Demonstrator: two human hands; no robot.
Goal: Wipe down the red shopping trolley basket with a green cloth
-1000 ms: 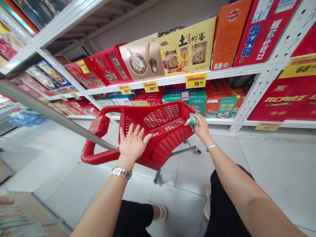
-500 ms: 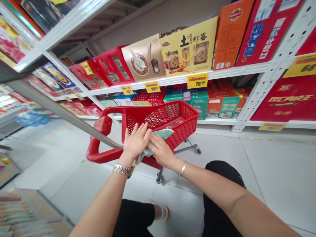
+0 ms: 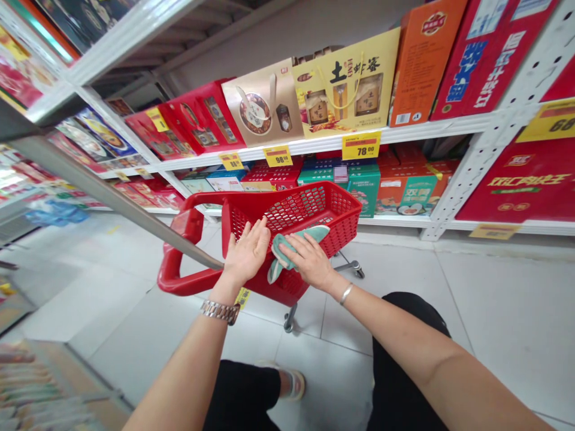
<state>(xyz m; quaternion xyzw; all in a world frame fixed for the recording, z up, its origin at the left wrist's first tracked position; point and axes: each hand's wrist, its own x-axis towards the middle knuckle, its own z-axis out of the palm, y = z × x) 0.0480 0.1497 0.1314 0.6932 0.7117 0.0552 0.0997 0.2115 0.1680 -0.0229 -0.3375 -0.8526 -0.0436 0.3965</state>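
Observation:
A red plastic shopping basket cart [image 3: 314, 206] on wheels stands in the aisle in front of me, its handle [image 3: 177, 263] at the left. My left hand [image 3: 245, 254] lies flat with fingers stretched out on the near rim of the basket. My right hand [image 3: 309, 260] presses a teal-green cloth [image 3: 281, 254] against the basket's near wall, palm down and fingers laid over it. A watch is on my left wrist and a thin bangle on my right.
White shelving [image 3: 404, 129] runs behind the cart with gift boxes and yellow price tags [image 3: 360, 145]. A grey rail [image 3: 112, 200] slants across the left. My legs and a shoe [image 3: 294, 383] are below, on pale floor tiles.
My right hand carried the cloth from the basket's far right rim to the near side beside my left hand, then slid slightly right. The left hand stayed on the rim.

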